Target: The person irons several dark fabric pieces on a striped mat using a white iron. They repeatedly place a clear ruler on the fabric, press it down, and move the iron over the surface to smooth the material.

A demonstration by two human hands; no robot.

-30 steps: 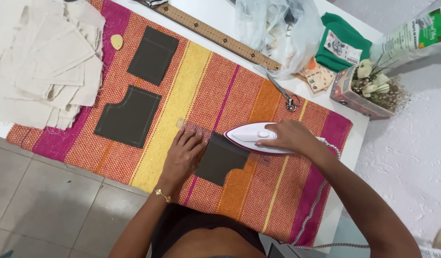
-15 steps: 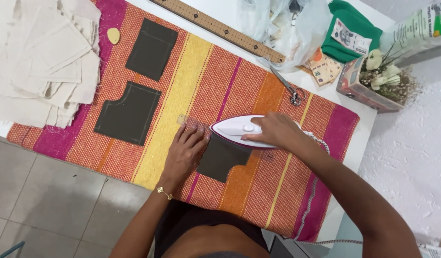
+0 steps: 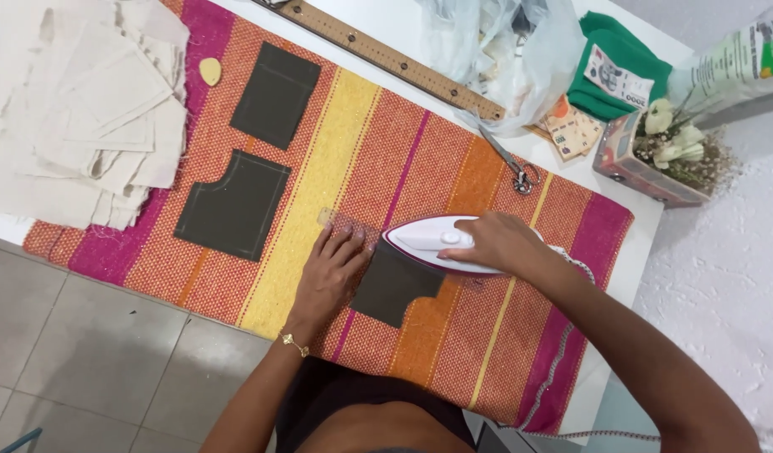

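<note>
My right hand [image 3: 497,243] grips the handle of a white iron [image 3: 428,243] that rests on the upper edge of a dark fabric piece [image 3: 395,285]. My left hand [image 3: 329,273] lies flat on the striped cloth [image 3: 453,168], its fingers pressing a small clear ruler [image 3: 346,225] against the left edge of that dark piece. Two more dark fabric pieces lie to the left, one notched [image 3: 234,204] and one rectangular [image 3: 275,94].
A pile of cream fabric pieces [image 3: 76,109] sits at the far left. A long wooden ruler [image 3: 386,57], scissors [image 3: 508,164], a clear plastic bag [image 3: 504,50], green cloth [image 3: 621,71] and a box with flowers [image 3: 663,151] line the table's back. The iron's cord [image 3: 554,386] trails right.
The iron has slid left along the dark piece toward my left hand. My left hand has stayed on the clear ruler.
</note>
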